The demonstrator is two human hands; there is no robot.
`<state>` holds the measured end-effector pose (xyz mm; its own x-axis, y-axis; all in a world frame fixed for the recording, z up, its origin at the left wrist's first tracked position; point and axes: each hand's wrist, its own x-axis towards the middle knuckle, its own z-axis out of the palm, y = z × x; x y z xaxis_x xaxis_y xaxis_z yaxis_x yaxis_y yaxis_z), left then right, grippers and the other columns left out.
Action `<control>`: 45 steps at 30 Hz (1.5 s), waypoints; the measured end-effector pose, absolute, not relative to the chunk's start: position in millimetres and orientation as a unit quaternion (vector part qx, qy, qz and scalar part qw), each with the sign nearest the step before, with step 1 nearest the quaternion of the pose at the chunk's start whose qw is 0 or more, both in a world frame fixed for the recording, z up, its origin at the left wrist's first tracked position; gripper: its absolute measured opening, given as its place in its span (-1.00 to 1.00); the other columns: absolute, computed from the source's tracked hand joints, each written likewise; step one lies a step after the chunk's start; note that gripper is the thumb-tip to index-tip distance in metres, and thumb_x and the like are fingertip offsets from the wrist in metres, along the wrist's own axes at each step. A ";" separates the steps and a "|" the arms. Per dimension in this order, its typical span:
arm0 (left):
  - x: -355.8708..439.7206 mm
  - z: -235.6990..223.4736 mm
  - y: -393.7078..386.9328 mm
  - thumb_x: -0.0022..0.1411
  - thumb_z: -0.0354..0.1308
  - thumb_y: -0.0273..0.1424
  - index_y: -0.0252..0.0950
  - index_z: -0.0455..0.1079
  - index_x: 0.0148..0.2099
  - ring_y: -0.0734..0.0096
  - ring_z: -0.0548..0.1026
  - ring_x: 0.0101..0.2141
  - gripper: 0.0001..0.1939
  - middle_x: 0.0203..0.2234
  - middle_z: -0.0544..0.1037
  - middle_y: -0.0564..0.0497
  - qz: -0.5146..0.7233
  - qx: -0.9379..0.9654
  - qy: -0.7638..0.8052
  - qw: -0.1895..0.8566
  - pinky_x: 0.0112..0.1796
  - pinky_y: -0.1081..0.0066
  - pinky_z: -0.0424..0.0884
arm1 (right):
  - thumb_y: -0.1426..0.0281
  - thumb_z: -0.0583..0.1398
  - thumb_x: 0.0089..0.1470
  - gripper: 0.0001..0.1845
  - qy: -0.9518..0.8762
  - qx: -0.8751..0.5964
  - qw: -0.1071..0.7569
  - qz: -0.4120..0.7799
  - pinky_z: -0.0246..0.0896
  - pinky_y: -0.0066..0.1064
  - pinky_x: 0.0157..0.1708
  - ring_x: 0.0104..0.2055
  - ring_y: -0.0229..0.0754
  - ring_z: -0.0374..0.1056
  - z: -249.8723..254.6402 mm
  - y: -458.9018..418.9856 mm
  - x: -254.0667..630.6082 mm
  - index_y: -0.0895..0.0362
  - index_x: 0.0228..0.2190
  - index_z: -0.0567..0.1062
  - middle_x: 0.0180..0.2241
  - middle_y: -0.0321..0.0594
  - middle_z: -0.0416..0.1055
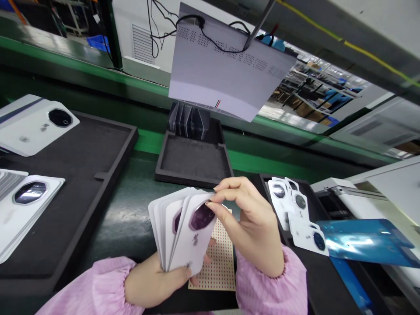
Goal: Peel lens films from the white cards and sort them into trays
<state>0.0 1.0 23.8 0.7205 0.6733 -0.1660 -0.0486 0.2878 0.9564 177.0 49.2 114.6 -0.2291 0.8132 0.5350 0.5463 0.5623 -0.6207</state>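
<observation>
Several white panels (193,245) are fanned out at 6 o'clock in your view, with your left grip (152,282) wrapped round their bottom ends. Your right grip (254,227) pinches the front panel's top edge, by its dark window (201,216). You look partway through: this bunch is in hand, and more panels lie in the left tray (88,144) at 9 o'clock and the right tray (313,278) at 4 o'clock. Which piles are done and which are left, I cannot tell. Under your hands lies a red-dotted sheet (221,262). Your counter (131,197) is dark green and a bit shiny. Shiny blue film (364,240) lies at 4 o'clock. In the middle, a small tray (197,157) has thin dark pieces (188,122) in it. A big pale board (226,70) hangs at 12 o'clock, and busy shelves (320,98) stand far off at 2 o'clock.
</observation>
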 end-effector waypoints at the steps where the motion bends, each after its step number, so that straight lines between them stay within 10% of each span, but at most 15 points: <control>1: -0.1 21.9 0.4 0.24 -0.02 -0.30 -0.14 0.38 -0.05 0.32 0.44 -0.29 -0.73 -0.34 0.47 0.05 0.234 0.559 0.296 0.738 -0.15 0.31 0.37 | 0.59 0.18 0.01 -0.87 -0.771 -0.441 0.433 0.155 0.26 -0.28 -0.28 -0.24 -0.19 0.30 114.9 49.2 177.5 0.12 -0.40 0.42 -0.34 -0.22 0.33; 31: 2.1 18.7 0.8 0.27 -0.06 -0.25 -0.19 0.38 -0.05 0.28 0.45 -0.29 -0.70 -0.37 0.46 -0.04 0.213 0.585 0.311 0.719 -0.14 0.25 0.36 | 0.62 0.10 0.04 -0.86 -0.808 -0.427 0.370 0.166 0.20 -0.29 -0.27 -0.22 -0.20 0.23 119.5 46.4 182.4 0.14 -0.42 0.33 -0.32 -0.20 0.25; 45: -0.4 25.6 3.6 0.09 0.18 -0.29 -0.24 0.31 0.09 0.40 0.49 -0.45 -0.51 -0.22 0.53 -0.12 0.241 0.398 0.190 0.864 -0.35 0.37 0.38 | 0.66 0.08 0.03 -0.84 -0.811 -0.431 0.381 0.110 0.17 -0.36 -0.26 -0.24 -0.24 0.21 114.0 49.9 177.8 0.17 -0.43 0.29 -0.32 -0.21 0.22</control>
<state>-0.4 3.6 25.6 0.8112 0.5685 -0.1372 -0.2655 0.5671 0.7797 177.8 49.9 114.0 -0.3386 0.7816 0.5239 0.6145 0.6053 -0.5059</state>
